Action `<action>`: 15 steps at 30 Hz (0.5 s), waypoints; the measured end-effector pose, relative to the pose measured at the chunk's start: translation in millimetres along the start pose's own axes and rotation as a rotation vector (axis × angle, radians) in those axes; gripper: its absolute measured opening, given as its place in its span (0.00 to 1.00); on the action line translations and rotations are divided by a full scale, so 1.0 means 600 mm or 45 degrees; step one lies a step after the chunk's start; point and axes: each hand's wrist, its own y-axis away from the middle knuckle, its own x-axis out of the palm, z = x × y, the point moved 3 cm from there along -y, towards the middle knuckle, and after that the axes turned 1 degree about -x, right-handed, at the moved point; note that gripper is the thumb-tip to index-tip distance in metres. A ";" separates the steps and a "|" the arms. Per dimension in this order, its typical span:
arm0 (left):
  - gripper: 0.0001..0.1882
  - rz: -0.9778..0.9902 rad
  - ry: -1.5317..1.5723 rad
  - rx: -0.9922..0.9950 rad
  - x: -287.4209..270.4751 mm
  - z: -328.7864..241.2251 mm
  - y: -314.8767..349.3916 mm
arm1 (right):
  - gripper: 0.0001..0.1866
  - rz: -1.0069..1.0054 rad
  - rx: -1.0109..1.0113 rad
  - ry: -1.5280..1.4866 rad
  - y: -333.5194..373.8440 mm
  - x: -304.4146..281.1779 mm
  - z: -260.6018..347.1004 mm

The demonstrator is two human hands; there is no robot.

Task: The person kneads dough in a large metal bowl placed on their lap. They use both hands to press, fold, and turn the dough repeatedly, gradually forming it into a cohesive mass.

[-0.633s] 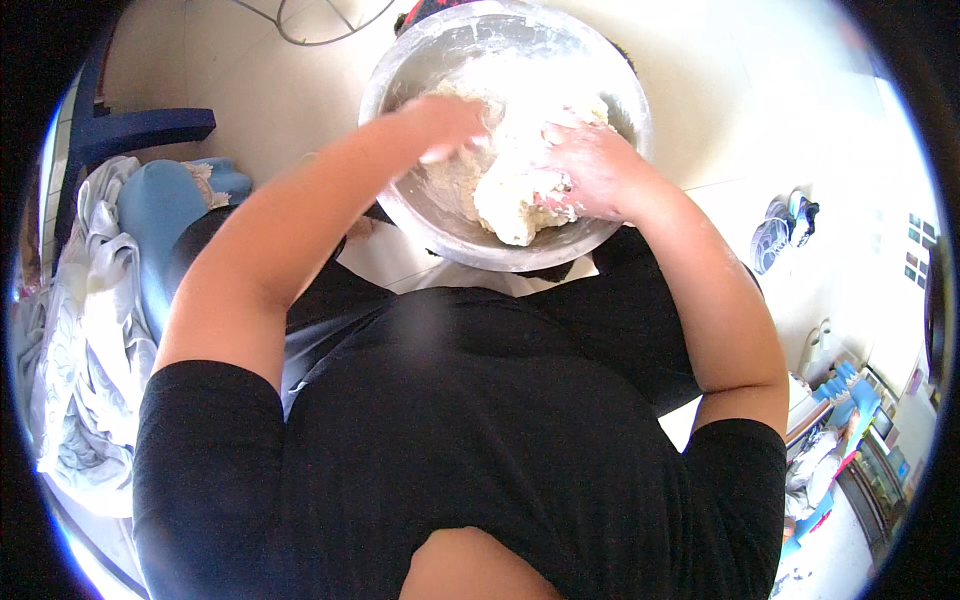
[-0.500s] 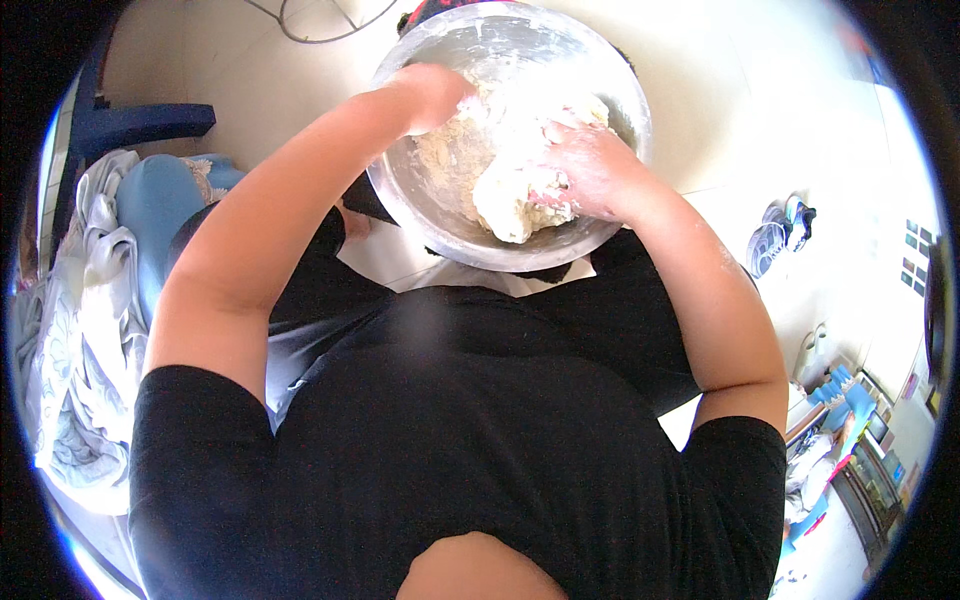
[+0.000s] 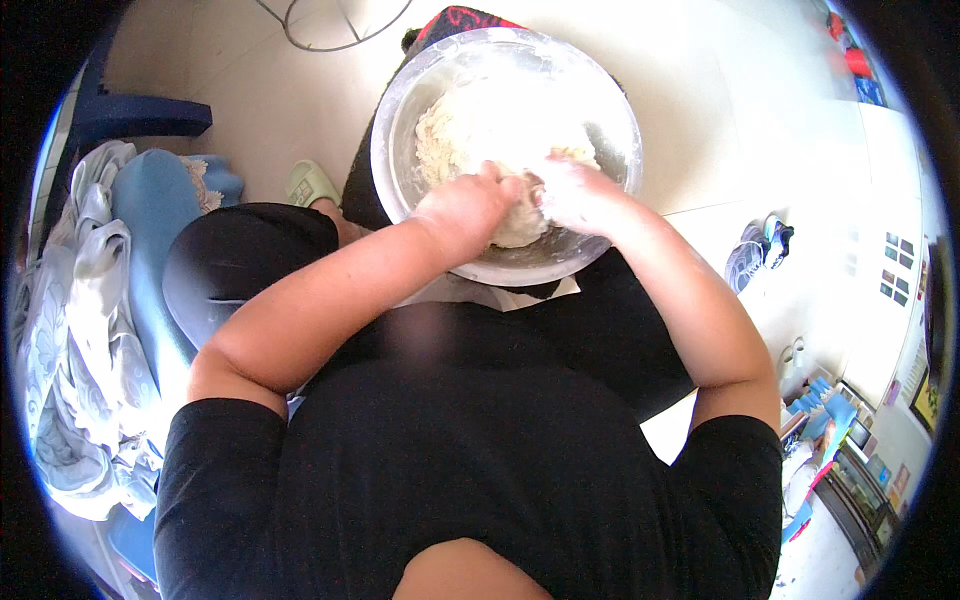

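Observation:
A wide metal bowl (image 3: 627,150) stands in front of me with pale, sticky dough (image 3: 520,228) in it. My left hand (image 3: 468,210) reaches over the near left part of the bowl, its fingers curled at the dough. From the right, my right hand (image 3: 582,195) meets it, with whitish dough on its fingers, which bend in around the lump. The fingertips of both hands come close together over the dough. Crumbly, floury dough bits (image 3: 438,140) cling to the bowl's left inside. Strong glare washes out the bowl's middle and part of my right hand.
Beneath the bowl is a dark support with a red-and-black cloth (image 3: 465,18). A green slipper (image 3: 312,184) is on my foot at the left. Blue-grey covered seating with crumpled fabric (image 3: 85,330) lies further left. Sneakers (image 3: 760,252) rest on the floor at right.
My left hand has moved from the bowl's far left side toward me and rightward, meeting my right hand at the dough. The bowl appears slightly lower in view.

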 end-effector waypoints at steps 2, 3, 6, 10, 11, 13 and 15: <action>0.23 0.096 -0.068 -0.028 0.009 0.031 -0.015 | 0.21 0.053 -0.053 -0.136 -0.049 0.022 -0.034; 0.21 0.062 -0.060 -0.019 0.011 0.047 -0.017 | 0.21 0.022 -0.268 0.241 -0.078 0.034 -0.048; 0.18 0.119 0.061 -0.160 0.022 0.095 -0.036 | 0.19 -0.163 -0.570 1.160 -0.053 0.066 0.046; 0.15 0.263 0.060 -0.339 0.025 0.121 -0.068 | 0.17 -0.145 -0.348 1.127 -0.106 0.064 0.061; 0.15 0.249 0.044 -0.364 0.028 0.123 -0.079 | 0.18 -0.174 -0.306 1.078 -0.125 0.057 0.053; 0.15 0.191 0.025 -0.432 0.035 0.129 -0.092 | 0.20 -0.200 -0.173 0.916 -0.131 0.049 0.076; 0.15 0.151 -0.007 -0.438 0.037 0.129 -0.097 | 0.22 -0.182 -0.018 0.740 -0.124 0.042 0.095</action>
